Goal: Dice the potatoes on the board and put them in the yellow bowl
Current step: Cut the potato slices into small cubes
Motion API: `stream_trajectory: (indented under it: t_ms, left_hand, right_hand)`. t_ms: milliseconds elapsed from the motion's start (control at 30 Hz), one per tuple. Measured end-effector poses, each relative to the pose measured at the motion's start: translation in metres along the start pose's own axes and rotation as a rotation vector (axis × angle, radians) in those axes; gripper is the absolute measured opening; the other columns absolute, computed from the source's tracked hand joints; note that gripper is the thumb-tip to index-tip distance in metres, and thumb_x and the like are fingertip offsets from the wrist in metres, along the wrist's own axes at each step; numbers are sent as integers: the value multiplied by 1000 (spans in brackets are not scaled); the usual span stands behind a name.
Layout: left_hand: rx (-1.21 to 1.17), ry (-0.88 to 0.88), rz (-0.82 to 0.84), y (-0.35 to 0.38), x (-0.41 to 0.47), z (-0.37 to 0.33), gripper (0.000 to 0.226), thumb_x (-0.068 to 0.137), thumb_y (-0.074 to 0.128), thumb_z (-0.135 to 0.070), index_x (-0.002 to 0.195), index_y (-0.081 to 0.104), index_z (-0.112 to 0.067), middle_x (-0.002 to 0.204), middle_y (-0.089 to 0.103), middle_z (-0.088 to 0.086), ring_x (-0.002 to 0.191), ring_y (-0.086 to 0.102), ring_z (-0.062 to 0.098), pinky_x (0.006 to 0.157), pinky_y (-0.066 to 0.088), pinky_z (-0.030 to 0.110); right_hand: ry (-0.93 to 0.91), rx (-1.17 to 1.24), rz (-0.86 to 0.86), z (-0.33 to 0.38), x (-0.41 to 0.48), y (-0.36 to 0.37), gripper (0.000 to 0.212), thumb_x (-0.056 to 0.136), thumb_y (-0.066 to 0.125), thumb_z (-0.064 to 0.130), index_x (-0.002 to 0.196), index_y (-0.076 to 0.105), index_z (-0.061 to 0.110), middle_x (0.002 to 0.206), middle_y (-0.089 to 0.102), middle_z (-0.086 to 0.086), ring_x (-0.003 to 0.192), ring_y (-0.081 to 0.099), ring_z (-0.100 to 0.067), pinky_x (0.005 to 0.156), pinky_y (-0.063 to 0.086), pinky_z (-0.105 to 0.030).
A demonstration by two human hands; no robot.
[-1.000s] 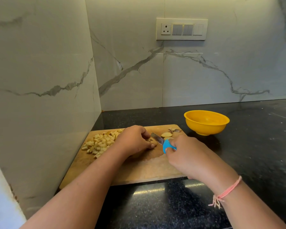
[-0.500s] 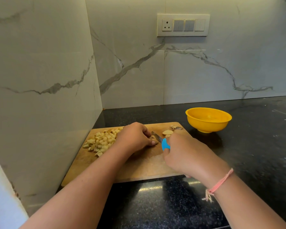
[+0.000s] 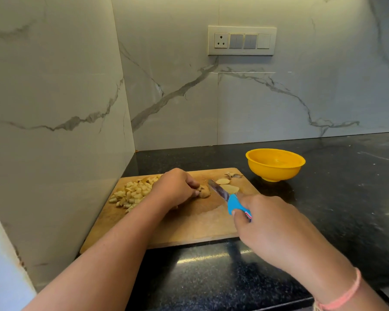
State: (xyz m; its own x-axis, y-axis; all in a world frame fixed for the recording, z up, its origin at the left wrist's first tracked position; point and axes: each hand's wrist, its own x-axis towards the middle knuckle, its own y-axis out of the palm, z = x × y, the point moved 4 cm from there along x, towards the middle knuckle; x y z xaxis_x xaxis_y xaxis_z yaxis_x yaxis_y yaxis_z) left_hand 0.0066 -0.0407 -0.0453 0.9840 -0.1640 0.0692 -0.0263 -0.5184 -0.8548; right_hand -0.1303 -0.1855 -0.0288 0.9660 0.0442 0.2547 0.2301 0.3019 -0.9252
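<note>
Both forearms come in from the bottom edge and angle up toward the board (image 3: 189,223). From my seat I see the left hand (image 3: 175,187) arched knuckles-up over the board's middle, its wrist slanting in from the lower left. The right hand (image 3: 270,225) sits lower and further right, its back turned to the camera, with a pink wrist band (image 3: 341,297) near the frame's edge.

Most of the potato piece (image 3: 204,192) is tucked under the left fingers, so I get only its right end. The heap of diced potato (image 3: 133,194) at the far left of the board runs partly behind that hand. I cannot tell whether the blade's edge touches the wood.

The left fingers curl down and pin the piece to the board. The right fingers wrap the blue handle of the knife (image 3: 225,196); its tip points up-left, just beside the pinned piece, and the blade crosses over one of the slices (image 3: 228,187). The yellow bowl (image 3: 274,169) stands on the dark counter (image 3: 335,198) past the board's far right corner, near some peel scraps (image 3: 233,175).
</note>
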Motion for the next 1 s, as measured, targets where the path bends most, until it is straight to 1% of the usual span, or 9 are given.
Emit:
stream_trajectory:
  t_ms: [67,233,367,433,567,700,800,933,1000]
  left_hand:
    - [-6,-4,-1,0,0,-1,32,88,67,-26,119,66,-24,111,67,-3,87,61,13,82,57,34]
    - [-56,-19,-9,0,2,2,21,85,70,-25,106,71,-21,96,68,-4,85,63,13,82,57,33]
    - [-67,-18,-14,-1,3,3,18,85,71,-24,102,72,-20,89,66,-6,85,63,12,82,57,32]
    - [-66,-15,-10,-1,3,3,17,85,71,-24,102,72,-20,94,68,-4,86,63,13,82,57,32]
    - [-61,-10,-5,-2,4,3,18,85,70,-24,102,72,-20,97,69,-2,85,63,13,79,57,29]
    - [-21,-4,-11,-2,2,0,19,85,69,-29,102,73,-20,96,69,-2,85,63,13,80,58,32]
    - [49,4,-35,-1,-1,-3,20,85,68,-35,99,72,-22,93,70,-3,81,63,13,76,58,32]
    - [132,16,-86,1,-1,-6,20,83,69,-37,97,73,-23,90,70,-5,80,63,11,77,58,35]
    - [155,18,-91,2,-2,-7,19,83,69,-36,96,72,-23,88,70,-5,80,64,11,77,58,35]
  right_hand:
    - [0,9,-28,4,3,2,43,100,33,38,142,36,30,121,58,4,85,47,-10,68,39,-23]
    - [9,-26,5,11,11,15,43,100,33,37,142,35,28,121,57,3,90,50,-14,68,37,-23]
    - [11,-64,39,16,18,19,41,98,37,34,139,38,26,111,58,1,90,53,-15,71,45,-27]
    - [2,-93,83,20,24,19,37,98,40,32,133,42,23,101,55,0,90,54,-17,72,46,-29]
    - [-42,-140,108,26,41,11,21,97,43,29,115,48,20,79,42,4,80,49,-15,59,38,-23]
    - [-44,-124,140,26,51,10,8,97,43,27,102,44,21,74,39,5,66,47,-11,55,38,-23]
    - [-48,-124,129,22,49,16,19,98,43,29,113,48,20,81,43,5,76,48,-12,59,38,-23]
    - [-60,-129,111,18,44,21,29,98,42,29,125,48,21,109,58,0,85,49,-14,66,39,-26]
    - [-69,-142,119,18,42,22,29,98,42,29,126,47,22,110,58,0,88,53,-15,68,40,-26]
